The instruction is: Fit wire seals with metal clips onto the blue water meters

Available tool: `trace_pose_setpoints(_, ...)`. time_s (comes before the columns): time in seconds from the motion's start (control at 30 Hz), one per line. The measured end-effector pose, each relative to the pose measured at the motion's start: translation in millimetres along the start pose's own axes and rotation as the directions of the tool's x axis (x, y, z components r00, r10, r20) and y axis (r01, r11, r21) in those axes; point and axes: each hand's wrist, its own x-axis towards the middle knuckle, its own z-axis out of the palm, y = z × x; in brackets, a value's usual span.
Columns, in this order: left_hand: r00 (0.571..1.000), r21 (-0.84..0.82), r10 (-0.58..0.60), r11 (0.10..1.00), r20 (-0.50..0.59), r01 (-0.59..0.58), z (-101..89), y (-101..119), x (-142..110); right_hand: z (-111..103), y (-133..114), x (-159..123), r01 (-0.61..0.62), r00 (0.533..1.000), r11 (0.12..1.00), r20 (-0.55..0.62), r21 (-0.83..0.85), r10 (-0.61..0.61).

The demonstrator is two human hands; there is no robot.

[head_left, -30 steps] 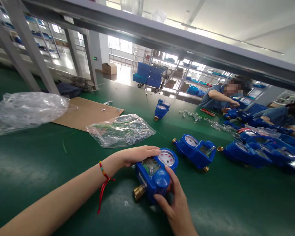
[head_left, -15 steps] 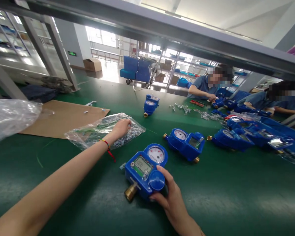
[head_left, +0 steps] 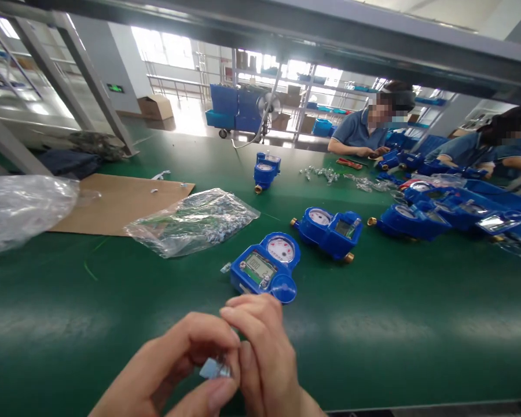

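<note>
My left hand (head_left: pixel 169 362) pinches a small pale-blue and clear plastic piece (head_left: pixel 216 368) between thumb and fingers. Against its fingertips presses my right hand (head_left: pixel 264 353), closed, with whatever it grips hidden. Just beyond both hands a blue water meter (head_left: pixel 263 269) lies on the green table, its round dial and grey display facing up. Beside its left edge is a small clear piece (head_left: pixel 226 267). Farther left, a clear plastic bag (head_left: pixel 195 223) contains many small pale pieces like the one in my hand.
More blue meters stand to the right (head_left: pixel 330 230) and farther back (head_left: pixel 265 172). Cardboard (head_left: pixel 125 200) and crumpled plastic (head_left: pixel 26 211) lie left. Small clear parts (head_left: pixel 321 174) and red-handled pliers (head_left: pixel 349 164) are at the back. Co-workers (head_left: pixel 360 130) sit across; a metal beam (head_left: pixel 260 43) runs overhead.
My left hand has come back from the bag with a small pale-blue piece. My right hand has let go of the meter, and both hands now meet in front of it.
</note>
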Motion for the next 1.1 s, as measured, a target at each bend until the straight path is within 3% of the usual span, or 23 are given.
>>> trace_pose_setpoints(0.1,0.999,-0.102,-0.049,0.994,-0.019,0.047,-6.8,-16.9,-2.9,11.1,-0.8,-10.4,-0.189,0.967,0.973,0.199,0.13,0.161)
trace_pose_setpoints(0.17,0.987,-0.105,-0.046,0.994,-0.154,0.03,-21.4,-29.9,7.3,8.1,8.9,-23.4,-0.299,0.932,0.952,0.234,0.065,0.277)
trace_pose_setpoints(0.23,0.966,0.09,-0.037,0.994,-0.256,0.062,-36.4,-44.9,17.3,1.6,19.9,-36.4,-0.392,0.9,0.92,0.205,0.0,0.384)
trace_pose_setpoints(0.3,0.956,0.433,0.101,0.901,-0.276,0.029,-42.1,-58.1,22.1,-2.7,27.2,-45.4,-0.46,0.872,0.888,0.183,-0.013,0.454)
trace_pose_setpoints(0.37,0.947,0.664,0.294,0.735,-0.128,-0.138,-34.0,-65.2,20.5,-1.7,29.5,-48.8,-0.493,0.854,0.87,0.19,0.001,0.484)
trace_pose_setpoints(0.4,0.933,0.692,0.36,0.678,-0.017,-0.249,-25.6,-66.1,17.9,0.4,29.0,-48.8,-0.501,0.85,0.865,0.192,0.014,0.49)
trace_pose_setpoints(0.47,0.904,0.628,0.393,0.664,0.169,-0.406,-5.1,-64.3,11.2,6.0,26.9,-46.8,-0.51,0.848,0.859,0.191,0.04,0.495)
trace_pose_setpoints(0.5,0.903,0.58,0.372,0.695,0.216,-0.425,4.5,-62.6,8.1,8.5,25.8,-45.6,-0.513,0.848,0.857,0.188,0.05,0.496)
trace_pose_setpoints(0.6,0.93,0.492,0.285,0.791,0.232,-0.364,21.4,-57.9,4.3,11.1,25.4,-44.4,-0.521,0.845,0.851,0.18,0.063,0.504)
trace_pose_setpoints(0.7,0.939,0.487,0.241,0.807,0.244,-0.334,16.6,-53.6,9.0,5.7,31.4,-48.5,-0.533,0.837,0.844,0.182,0.06,0.516)
trace_pose_setpoints(0.93,0.908,0.626,0.336,0.659,0.25,-0.416,-12.3,-25.0,29.0,-18.3,56.8,-62.1,-0.66,0.746,0.744,-0.021,0.104,0.666)
trace_pose_setpoints(1.1,0.838,0.697,0.44,0.489,0.322,-0.524,-0.7,-5.8,43.3,-18.3,64.3,-62.6,-0.614,0.781,0.769,-0.002,0.176,0.624)
